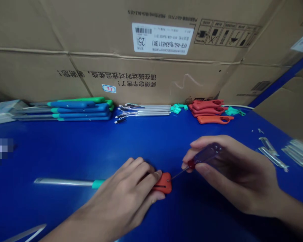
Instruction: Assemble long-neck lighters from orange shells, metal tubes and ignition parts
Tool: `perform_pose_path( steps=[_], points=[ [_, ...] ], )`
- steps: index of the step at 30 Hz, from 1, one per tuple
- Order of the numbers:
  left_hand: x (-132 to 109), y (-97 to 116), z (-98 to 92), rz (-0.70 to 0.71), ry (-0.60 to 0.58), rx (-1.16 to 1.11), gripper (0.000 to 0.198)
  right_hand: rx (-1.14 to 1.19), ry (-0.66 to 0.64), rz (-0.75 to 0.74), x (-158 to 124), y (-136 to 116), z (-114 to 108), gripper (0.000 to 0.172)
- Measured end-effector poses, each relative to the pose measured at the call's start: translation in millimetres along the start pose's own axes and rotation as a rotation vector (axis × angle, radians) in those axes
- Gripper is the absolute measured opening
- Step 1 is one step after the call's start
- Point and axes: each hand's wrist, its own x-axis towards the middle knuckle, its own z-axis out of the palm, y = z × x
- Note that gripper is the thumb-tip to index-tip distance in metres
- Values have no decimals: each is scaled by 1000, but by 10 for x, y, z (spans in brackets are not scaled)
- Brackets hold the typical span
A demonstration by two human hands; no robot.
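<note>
My left hand (pixel 127 195) presses down on an orange-red handle (pixel 163 183) lying on the blue table (pixel 91 148), fingers closed over it. From under that hand a silver blade with a teal collar (pixel 65 182) runs out to the left. A small screwdriver with a translucent purple grip (pixel 207 154) is pinched in my right hand (pixel 232 174). Its thin metal tip touches the right end of the orange-red handle.
Along the back stand large cardboard boxes (pixel 151 50). In front of them lie blue and green handled tools (pixel 73 109), a bundle of silver rods (pixel 143 110), teal caps (pixel 177 108) and spare orange-red handles (pixel 209 110). Clear plastic pieces (pixel 272 154) lie at the right.
</note>
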Motion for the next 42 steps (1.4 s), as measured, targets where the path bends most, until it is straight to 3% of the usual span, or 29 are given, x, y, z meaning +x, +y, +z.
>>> perform_pose_path(
  steps=[42],
  points=[
    [-20, -1, 4, -1, -33, 66, 21, -53, -7, -24, -2, 0, 2, 45]
  ],
)
